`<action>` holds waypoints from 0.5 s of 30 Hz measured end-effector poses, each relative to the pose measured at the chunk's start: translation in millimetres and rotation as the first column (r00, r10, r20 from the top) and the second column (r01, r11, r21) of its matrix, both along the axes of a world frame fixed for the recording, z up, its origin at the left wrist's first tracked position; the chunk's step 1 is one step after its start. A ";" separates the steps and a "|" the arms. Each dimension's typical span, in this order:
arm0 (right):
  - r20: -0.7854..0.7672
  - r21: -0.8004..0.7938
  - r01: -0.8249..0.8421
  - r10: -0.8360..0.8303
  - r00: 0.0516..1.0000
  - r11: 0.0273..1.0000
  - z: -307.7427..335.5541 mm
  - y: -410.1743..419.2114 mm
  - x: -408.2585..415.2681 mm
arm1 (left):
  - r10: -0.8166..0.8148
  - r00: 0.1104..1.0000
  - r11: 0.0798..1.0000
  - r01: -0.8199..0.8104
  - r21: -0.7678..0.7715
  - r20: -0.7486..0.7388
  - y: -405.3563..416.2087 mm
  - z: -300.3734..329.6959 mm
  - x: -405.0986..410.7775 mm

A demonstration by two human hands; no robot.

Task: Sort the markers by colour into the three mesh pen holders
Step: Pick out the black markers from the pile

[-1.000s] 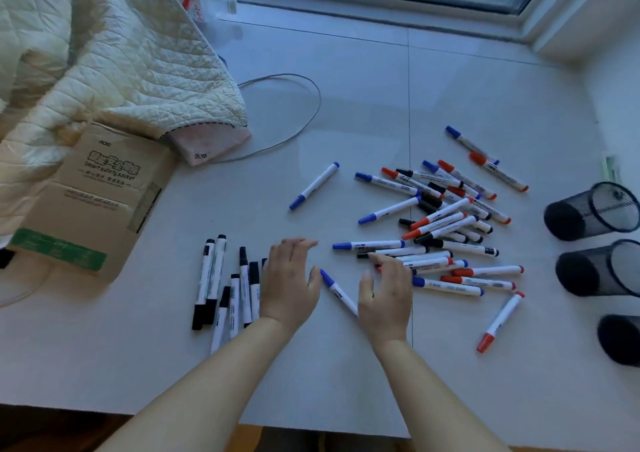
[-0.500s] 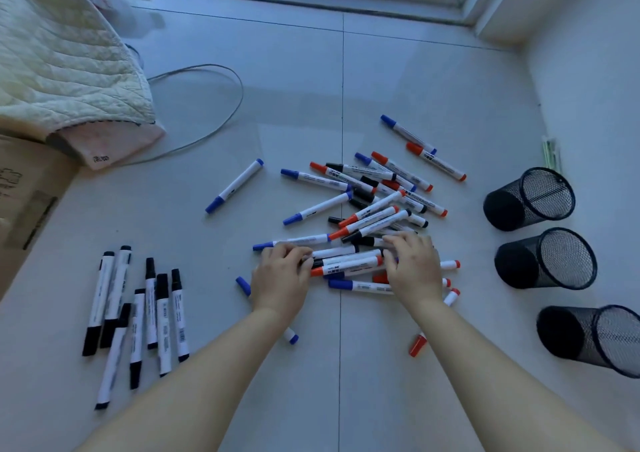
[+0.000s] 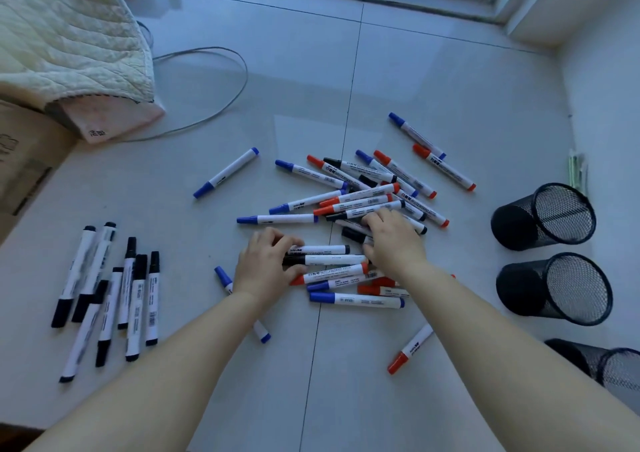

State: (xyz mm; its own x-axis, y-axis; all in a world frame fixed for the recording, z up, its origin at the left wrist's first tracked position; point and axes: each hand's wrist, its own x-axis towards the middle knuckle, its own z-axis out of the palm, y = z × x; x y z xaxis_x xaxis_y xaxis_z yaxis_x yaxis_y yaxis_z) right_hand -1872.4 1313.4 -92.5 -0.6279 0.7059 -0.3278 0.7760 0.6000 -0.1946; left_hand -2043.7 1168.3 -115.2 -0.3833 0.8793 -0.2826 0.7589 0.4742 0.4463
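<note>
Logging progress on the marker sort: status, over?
Left hand gripping black marker in pile; right hand fingering the pile. Three mesh holders on their sides. Nothing blocking.

Colours shown: central pile of markers (image 3: 360, 209), white barrels with blue, red or black caps; separate group of markers (image 3: 110, 288) at left, white barrels with black caps only; three mesh pen holders (image 3: 543, 216), black with a fine grid pattern; floor tiles (image 3: 433, 80), pale grey; quilt (image 3: 65, 35), cream with stitched wavy lines; cardboard box (image 3: 24, 153), brown; cable (image 3: 221, 105), grey.
</note>
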 end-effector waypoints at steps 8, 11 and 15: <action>0.091 -0.134 0.000 0.012 0.996 0.991 -0.9 8.1 -1.9 | -0.058 0.998 0.998 0.058 -0.006 -0.017 2.1 1.9 -4.2; 0.089 -0.103 -0.052 0.061 0.994 0.993 1.7 4.6 8.9 | -0.073 0.997 0.997 0.073 -0.036 -0.018 2.3 4.5 -6.3; -0.029 0.014 -0.047 0.047 0.998 0.999 8.2 5.0 21.8 | -0.094 0.995 0.993 0.091 -0.073 -0.039 0.3 7.6 -11.3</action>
State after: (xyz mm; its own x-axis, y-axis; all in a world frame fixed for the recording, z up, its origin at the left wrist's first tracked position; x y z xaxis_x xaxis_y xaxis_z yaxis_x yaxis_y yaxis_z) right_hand -1850.7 1318.4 -84.3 -0.6697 0.6797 -0.2993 0.7410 0.6381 -0.2090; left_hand -2055.0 1168.7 -107.6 -0.3140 0.8900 -0.3305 0.8187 0.4301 0.3804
